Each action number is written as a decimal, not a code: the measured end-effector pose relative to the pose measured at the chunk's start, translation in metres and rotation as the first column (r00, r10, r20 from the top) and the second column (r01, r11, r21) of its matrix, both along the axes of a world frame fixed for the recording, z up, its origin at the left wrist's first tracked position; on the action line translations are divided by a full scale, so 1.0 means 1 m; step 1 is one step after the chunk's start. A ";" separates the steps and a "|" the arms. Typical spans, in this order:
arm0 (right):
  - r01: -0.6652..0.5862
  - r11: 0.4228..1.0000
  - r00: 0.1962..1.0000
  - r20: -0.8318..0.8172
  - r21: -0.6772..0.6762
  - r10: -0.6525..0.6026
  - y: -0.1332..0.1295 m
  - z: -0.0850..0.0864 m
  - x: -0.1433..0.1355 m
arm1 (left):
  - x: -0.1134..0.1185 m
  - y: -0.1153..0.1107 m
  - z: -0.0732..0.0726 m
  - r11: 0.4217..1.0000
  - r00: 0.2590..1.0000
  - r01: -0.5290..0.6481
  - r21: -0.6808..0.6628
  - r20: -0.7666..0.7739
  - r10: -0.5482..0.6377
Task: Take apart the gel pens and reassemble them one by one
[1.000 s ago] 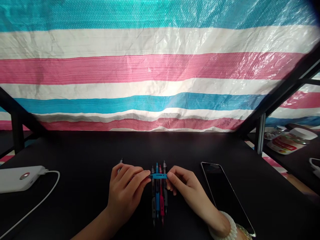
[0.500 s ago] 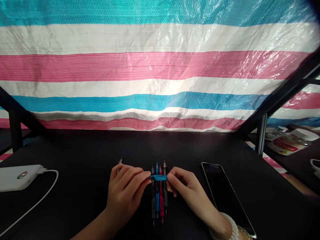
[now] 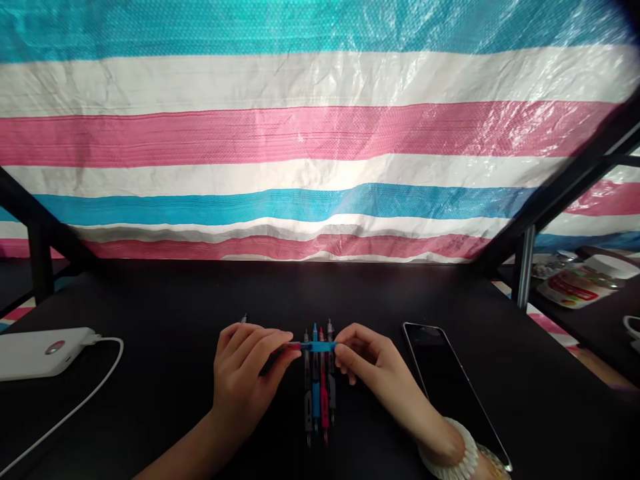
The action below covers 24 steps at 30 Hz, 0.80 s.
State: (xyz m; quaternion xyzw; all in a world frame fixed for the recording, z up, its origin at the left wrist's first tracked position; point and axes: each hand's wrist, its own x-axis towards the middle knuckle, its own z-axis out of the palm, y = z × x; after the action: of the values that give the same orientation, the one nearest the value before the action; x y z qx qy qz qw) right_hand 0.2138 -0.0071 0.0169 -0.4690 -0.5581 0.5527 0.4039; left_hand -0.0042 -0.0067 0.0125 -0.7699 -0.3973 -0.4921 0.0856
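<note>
Drawn slightly back, the left hand (image 3: 245, 369) is closed on the red end of a blue pen part (image 3: 323, 347), its other end pinched by the right hand (image 3: 383, 367) over four pens (image 3: 316, 400); through a slackened pinch, it could be dropped.

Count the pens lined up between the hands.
4, left to right: grey pen, blue pen, pink pen, second grey pen. The left hand may hide another, outside the row.

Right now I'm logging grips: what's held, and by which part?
A blue-and-reddish pen: the left hand grips its reddish end, the right hand pinches its blue end.
</note>
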 end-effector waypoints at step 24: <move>-0.102 0.958 0.916 -0.402 -0.268 -0.015 0.000 0.002 0.001 | -0.004 0.002 0.009 0.751 0.776 0.478 -0.454 0.620 -0.119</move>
State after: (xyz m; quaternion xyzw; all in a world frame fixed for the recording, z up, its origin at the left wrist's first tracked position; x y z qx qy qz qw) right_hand 0.2147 -0.0076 0.0192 -0.3866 -0.3891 0.7197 0.4256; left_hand -0.0077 -0.0049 0.0218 -0.6357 -0.4016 -0.5521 -0.3602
